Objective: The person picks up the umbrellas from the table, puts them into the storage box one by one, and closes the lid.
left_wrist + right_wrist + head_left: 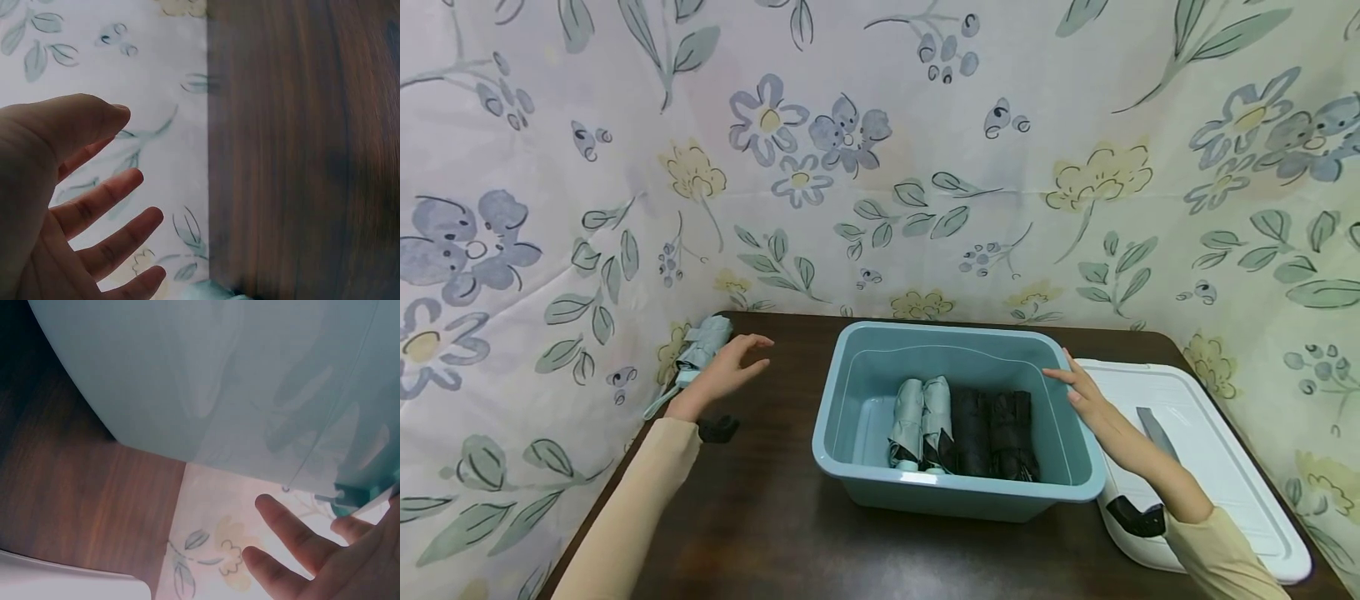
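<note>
A light blue folded umbrella (706, 340) with a wrist loop lies at the table's back left edge. My left hand (724, 377) is just to the right of it, fingers spread and holding nothing; the left wrist view shows the same hand (94, 212) with its fingers apart. At the right rim of a blue plastic bin (925, 498) is my right hand (1086, 392), its fingers extended over the rim. Inside the bin, two light blue folded umbrellas (907, 417) lie side by side, next to two black folded umbrellas (973, 433).
A white lid (1240, 475) with a grey strip on it lies right of the bin, partly behind my right forearm. Dark wooden table (752, 508) extends left of and in front of the bin. A floral cloth (880, 167) hangs behind and at the sides.
</note>
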Demonstrator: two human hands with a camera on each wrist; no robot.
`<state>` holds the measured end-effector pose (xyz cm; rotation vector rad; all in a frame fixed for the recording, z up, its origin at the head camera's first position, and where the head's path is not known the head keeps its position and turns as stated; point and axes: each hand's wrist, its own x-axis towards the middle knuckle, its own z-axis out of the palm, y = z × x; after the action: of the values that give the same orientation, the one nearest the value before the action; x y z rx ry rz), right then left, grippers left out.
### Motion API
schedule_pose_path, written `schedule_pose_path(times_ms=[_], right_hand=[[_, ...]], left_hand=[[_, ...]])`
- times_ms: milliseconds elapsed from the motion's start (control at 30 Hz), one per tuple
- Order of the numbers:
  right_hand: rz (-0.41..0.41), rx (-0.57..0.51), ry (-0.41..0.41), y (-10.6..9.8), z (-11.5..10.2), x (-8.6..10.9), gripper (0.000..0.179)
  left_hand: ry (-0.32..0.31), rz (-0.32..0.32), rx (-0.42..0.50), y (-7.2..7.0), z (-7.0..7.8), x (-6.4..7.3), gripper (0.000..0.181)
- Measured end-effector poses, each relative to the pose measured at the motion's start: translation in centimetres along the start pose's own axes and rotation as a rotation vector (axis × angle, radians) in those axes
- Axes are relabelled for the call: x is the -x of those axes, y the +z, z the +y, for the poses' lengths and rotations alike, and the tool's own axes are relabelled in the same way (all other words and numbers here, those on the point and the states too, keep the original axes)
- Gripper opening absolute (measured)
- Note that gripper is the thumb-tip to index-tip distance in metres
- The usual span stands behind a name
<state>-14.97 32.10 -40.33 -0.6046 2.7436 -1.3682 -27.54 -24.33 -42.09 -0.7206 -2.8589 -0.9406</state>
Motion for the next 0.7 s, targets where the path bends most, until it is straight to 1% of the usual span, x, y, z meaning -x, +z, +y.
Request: schedule_pose_path(times_ms=[67, 167, 400, 533, 700], right_hand=[[-0.001, -0.002, 0.002, 0.0, 0.0, 0.0, 0.042], [-0.003, -0.004, 0.005, 0.0, 0.0, 0.0, 0.042], [-0.002, 0.003, 0.021, -0.1, 0.2, 0.1, 0.042], [-0.002, 0.002, 0.035, 0.0, 0.4, 0.1, 0.042], [0.003, 0.003, 0.040, 0.1, 0.4, 0.1, 0.042]], left_hand=[[0.008, 0.001, -0.030, -0.1, -0.5, -0.2, 0.036], [0.000, -0.011, -0.064, -0.2, -1.2, -0.3, 0.036], [-0.074, -0.071, -0.147, -0.3, -2.1, -0.4, 0.036], [-0.129, -0.082, -0.196, -0.3, -2.4, -0.6, 0.037], [-0.177, -0.093, -0.261, -0.5, -2.8, -0.9, 0.037]])
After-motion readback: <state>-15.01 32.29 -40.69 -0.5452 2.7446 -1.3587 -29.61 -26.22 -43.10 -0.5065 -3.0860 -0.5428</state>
